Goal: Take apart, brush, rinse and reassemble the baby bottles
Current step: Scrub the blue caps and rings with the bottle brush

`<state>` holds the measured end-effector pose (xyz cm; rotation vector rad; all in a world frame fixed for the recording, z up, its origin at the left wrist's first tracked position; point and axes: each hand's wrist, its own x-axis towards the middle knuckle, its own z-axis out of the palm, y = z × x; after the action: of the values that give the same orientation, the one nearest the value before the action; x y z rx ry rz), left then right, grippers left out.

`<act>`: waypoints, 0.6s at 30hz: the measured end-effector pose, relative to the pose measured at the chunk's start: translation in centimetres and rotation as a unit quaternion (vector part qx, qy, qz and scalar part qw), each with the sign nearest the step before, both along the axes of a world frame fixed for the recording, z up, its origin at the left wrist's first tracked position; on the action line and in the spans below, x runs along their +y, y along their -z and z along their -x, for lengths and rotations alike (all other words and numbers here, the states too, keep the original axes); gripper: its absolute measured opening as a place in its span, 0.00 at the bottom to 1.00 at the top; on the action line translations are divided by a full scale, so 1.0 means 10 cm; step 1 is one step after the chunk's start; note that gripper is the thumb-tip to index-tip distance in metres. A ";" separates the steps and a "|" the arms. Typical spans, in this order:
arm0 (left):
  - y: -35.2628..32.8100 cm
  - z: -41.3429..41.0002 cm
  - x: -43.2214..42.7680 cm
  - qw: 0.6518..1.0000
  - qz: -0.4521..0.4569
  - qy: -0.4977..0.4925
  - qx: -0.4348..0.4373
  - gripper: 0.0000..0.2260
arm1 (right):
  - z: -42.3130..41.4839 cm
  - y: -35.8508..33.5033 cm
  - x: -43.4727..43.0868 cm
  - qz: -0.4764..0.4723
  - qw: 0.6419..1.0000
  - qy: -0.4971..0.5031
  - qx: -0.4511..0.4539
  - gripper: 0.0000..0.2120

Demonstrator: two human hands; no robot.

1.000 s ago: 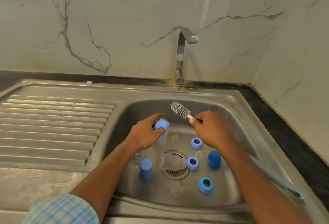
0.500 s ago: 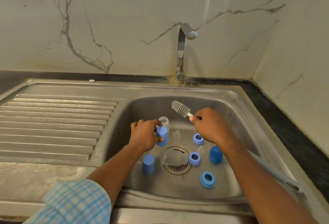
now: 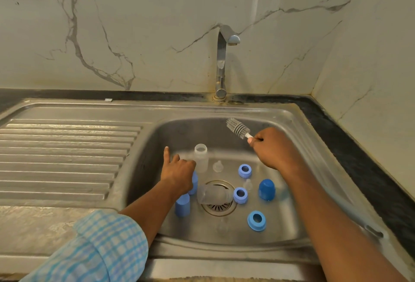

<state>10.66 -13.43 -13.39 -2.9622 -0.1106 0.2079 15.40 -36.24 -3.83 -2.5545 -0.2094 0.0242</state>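
Baby bottle parts lie in the steel sink point(image 3: 289, 122). A clear bottle point(image 3: 201, 158) stands upright at the back, and another clear bottle point(image 3: 213, 194) lies over the drain. My left hand point(image 3: 177, 171) holds a light blue cap point(image 3: 195, 184) low on the sink floor, its index finger sticking up. A second light blue cap point(image 3: 182, 207) stands just in front. My right hand point(image 3: 274, 149) grips the bottle brush point(image 3: 238, 128), bristles pointing up and left. A dark blue cap point(image 3: 266, 189), three blue rings point(image 3: 244, 170) point(image 3: 240, 195) point(image 3: 256, 220) and clear nipples point(image 3: 217, 166) are scattered around.
The tap point(image 3: 222, 64) rises behind the basin with no water running. A ribbed drainboard point(image 3: 67, 158) spreads to the left. Marble walls close off the back and the right side. The brush's long handle point(image 3: 370, 233) runs under my right forearm toward the sink's right rim.
My left hand has lowered the blue cap from beside the upright bottle down to the sink floor. My right hand with the brush has shifted slightly right.
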 end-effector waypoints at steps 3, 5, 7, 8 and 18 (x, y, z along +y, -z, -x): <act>-0.06 -0.02 -0.04 1.000 0.000 0.015 -0.010 0.21 | -0.01 0.00 -0.04 0.007 1.000 0.004 0.006 0.21; -0.12 -0.02 -0.13 0.999 0.015 0.026 -0.035 0.20 | -0.03 0.01 -0.07 0.012 1.000 0.002 0.023 0.21; -0.18 -0.02 -0.25 0.995 0.048 0.040 -0.072 0.20 | -0.04 0.03 -0.09 0.021 0.999 0.001 0.042 0.19; -0.20 -0.03 -0.33 0.993 0.062 0.056 -0.084 0.20 | -0.05 0.04 -0.09 0.026 0.998 0.000 0.049 0.18; 0.01 -0.40 -1.51 0.962 0.180 0.200 0.045 0.22 | -0.06 0.02 -0.15 0.050 0.998 0.026 0.019 0.17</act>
<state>14.64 -28.54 -13.49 -3.2325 0.5954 0.3357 15.99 -37.76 -4.08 -2.6554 -0.1292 0.0633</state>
